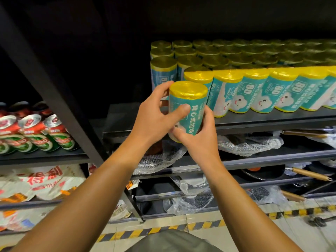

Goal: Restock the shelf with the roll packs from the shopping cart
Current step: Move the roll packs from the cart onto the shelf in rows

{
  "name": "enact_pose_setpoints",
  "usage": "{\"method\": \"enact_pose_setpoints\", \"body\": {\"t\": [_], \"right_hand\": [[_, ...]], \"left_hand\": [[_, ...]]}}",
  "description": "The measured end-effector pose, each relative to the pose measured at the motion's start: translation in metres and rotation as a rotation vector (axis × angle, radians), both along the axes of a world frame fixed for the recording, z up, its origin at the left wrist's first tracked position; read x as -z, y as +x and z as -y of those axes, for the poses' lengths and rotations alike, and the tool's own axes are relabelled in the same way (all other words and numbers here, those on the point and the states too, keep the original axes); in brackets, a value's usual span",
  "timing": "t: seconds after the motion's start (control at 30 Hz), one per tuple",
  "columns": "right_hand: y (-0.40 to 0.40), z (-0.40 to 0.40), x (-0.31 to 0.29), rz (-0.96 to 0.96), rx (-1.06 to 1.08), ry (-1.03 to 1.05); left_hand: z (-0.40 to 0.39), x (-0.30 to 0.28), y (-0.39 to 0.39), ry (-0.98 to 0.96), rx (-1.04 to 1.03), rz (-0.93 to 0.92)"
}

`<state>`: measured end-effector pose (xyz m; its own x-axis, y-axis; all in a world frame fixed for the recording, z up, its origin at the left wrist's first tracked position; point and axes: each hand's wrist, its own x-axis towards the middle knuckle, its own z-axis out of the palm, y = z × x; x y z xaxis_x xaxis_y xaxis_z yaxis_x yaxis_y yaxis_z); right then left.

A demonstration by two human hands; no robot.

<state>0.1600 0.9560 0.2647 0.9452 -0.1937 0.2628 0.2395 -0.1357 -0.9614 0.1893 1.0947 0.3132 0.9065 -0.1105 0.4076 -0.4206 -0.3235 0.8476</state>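
Roll pack (187,108) held upright before dark shelf (272,122), tiled floor (200,222) below.

Glossy crinkled yellow film on the roll pack (187,108); matt dark metal shelf (272,120); shiny beer cans (32,131)
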Motion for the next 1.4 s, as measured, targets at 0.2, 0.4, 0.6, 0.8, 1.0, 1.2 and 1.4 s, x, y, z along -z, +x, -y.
{"method": "enact_pose_setpoints", "body": {"t": [0.2, 0.4, 0.6, 0.8, 1.0, 1.2, 1.4], "right_hand": [[0.015, -0.008, 0.002, 0.073, -0.064, -0.222], [0.018, 0.029, 0.041, 0.024, 0.225, -0.784], [0.021, 0.037, 0.062, 0.092, 0.294, -0.901], [0.025, 0.035, 0.064, 0.119, 0.334, -0.874], [0.022, 0.034, 0.054, 0.082, 0.295, -0.898], [0.029, 0.040, -0.014, 0.240, 0.256, -0.704], [0.066, 0.050, -0.079, 0.380, 0.259, -0.906]], "left_hand": [[-0.011, 0.004, 0.004, 0.042, -0.168, 0.115], [-0.018, 0.025, 0.024, 0.058, -0.180, 0.100], [-0.011, 0.029, 0.039, 0.079, -0.236, 0.172], [0.003, 0.030, 0.052, 0.074, -0.342, 0.222], [0.006, 0.026, 0.053, 0.080, -0.364, 0.184], [-0.005, 0.000, 0.053, 0.200, -0.322, 0.209], [-0.006, -0.026, 0.057, 0.461, -0.315, 0.234]]}}
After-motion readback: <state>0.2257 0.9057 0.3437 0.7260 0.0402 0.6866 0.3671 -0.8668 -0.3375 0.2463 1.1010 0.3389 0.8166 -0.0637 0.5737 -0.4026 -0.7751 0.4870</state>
